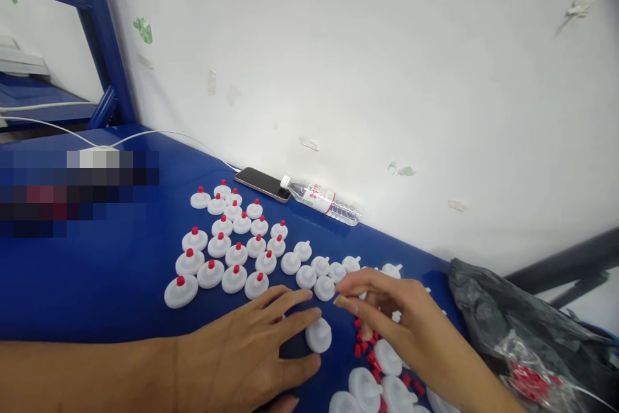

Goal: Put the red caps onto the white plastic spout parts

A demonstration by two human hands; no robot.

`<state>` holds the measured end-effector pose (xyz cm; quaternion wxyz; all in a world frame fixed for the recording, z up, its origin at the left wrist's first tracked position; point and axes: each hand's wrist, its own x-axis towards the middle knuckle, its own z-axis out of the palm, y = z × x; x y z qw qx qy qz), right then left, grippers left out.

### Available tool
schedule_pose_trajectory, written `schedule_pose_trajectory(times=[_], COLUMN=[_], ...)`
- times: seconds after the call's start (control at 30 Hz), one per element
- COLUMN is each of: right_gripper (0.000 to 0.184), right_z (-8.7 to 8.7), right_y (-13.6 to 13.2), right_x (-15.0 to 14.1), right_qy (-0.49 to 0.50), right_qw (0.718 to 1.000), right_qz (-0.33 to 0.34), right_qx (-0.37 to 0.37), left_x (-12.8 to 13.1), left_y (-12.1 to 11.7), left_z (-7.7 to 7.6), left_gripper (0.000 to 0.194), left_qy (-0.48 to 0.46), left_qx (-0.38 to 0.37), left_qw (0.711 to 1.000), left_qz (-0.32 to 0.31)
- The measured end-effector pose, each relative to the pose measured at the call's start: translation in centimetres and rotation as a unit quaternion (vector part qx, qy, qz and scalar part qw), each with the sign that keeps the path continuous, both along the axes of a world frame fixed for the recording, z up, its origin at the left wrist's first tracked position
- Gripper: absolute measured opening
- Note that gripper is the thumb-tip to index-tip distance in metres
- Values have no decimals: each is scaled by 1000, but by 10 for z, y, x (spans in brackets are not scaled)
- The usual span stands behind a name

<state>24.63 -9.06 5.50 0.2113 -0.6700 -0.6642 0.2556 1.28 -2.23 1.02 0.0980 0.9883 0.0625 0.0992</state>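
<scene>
My left hand (pixel 264 342) lies low over the table, its thumb and index finger on either side of a white round nozzle cap (pixel 318 336). My right hand (pixel 399 316) hovers to the right, thumb and index fingertips pinched close together beside another white cap (pixel 324 288). Whatever those fingertips hold, if anything, is too small to make out. Beyond my left hand stand several white caps with red tips (pixel 234 278). White caps without tips (pixel 306 276) form a group in front of my right hand. Loose red tips (pixel 372 359) lie beneath the right hand, partly hidden.
More white caps (pixel 363 388) lie at the near edge. A phone (pixel 262 183) on a cable and a clear water bottle (pixel 324 201) rest along the white wall. A dark plastic bag (pixel 483 303) and a clear bag of red pieces (pixel 534 382) are at right on the blue table (pixel 120 297).
</scene>
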Motion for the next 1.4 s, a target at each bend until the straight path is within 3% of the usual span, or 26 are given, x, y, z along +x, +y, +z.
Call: schedule_pose_trajectory(times=[0.17, 0.33, 0.9, 1.17, 1.3, 1.4], right_gripper=[16, 9, 14, 10, 18, 19], right_z=[-4, -5, -7, -7, -7, -8], right_y=[2, 4, 3, 0, 0, 1], right_x=[-7, -11, -15, -19, -21, -24], right_qy=[25, 5, -2, -6, -17, -41], right_qw=[999, 999, 998, 997, 992, 993], right_qz=[44, 18, 24, -16, -33, -24], right_qx=[12, -44, -52, -81, -119, -104], left_x=[1, 0, 0, 0, 0, 0], left_y=[-1, 0, 1, 0, 1, 1], left_z=[-1, -1, -3, -1, -2, -3], left_gripper=[30, 26, 22, 23, 23, 21], left_qy=[1, -8, -7, -23, -48, -54], left_qx=[9, -1, 2, -15, -22, -28], left_qw=[1000, 1000, 1000, 1000, 999, 998], left_qz=[-1, -2, 7, 14, 12, 12])
